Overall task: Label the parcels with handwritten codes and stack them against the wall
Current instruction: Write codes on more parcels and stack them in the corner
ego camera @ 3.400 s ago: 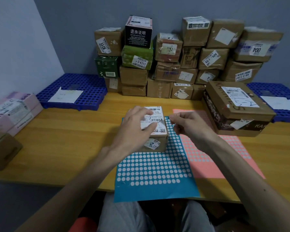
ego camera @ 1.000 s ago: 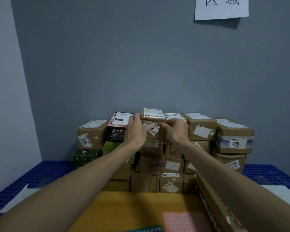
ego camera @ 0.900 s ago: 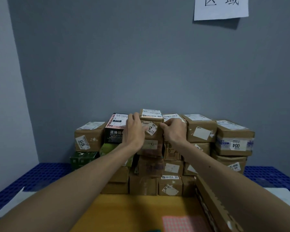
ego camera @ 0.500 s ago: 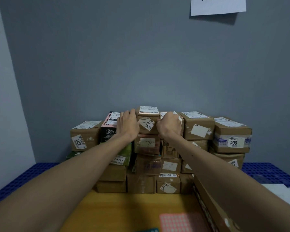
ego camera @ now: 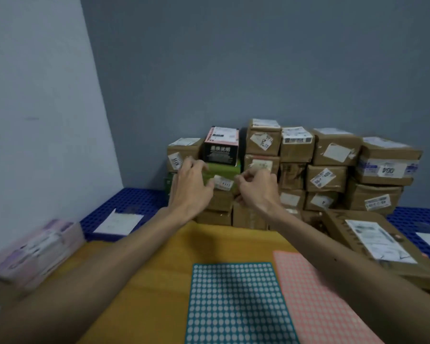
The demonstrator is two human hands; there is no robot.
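view from a head-worn camera, looking along two bare forearms that reach forward over a wooden table (ego camera: 144,281). the whole scene is slightly motion-blurred.

closest to the viewer, a teal sticker sheet (ego camera: 238,304) covered in white dots lies flat on the table. a pink sticker sheet (ego camera: 318,301) lies just beside it on the right. at the left edge sits a blurred pink and purple parcel (ego camera: 35,249). on the right, a large flat brown box (ego camera: 358,234) with a white shipping label on its lid rests on the table.

further on, both hands hang in the air in front of the stack's lower rows. the left hand (ego camera: 191,187) has its fingers spread and relaxed, holding nothing, in front of a green box (ego camera: 221,171). the right hand (ego camera: 257,189) has its fingers loosely curled, and nothing shows in its grasp.

to the far left, a blue plastic pallet (ego camera: 124,202) carries a white paper sheet (ego camera: 119,222).

behind the hands, a stack of parcels (ego camera: 328,175) stands in rows against the grey wall (ego camera: 258,58). the small labelled parcel (ego camera: 263,142) sits on top of the stack's middle column, with a tilted white sticker on its front. a black box (ego camera: 221,150) is on its left and another brown parcel on its right. neither hand touches it.
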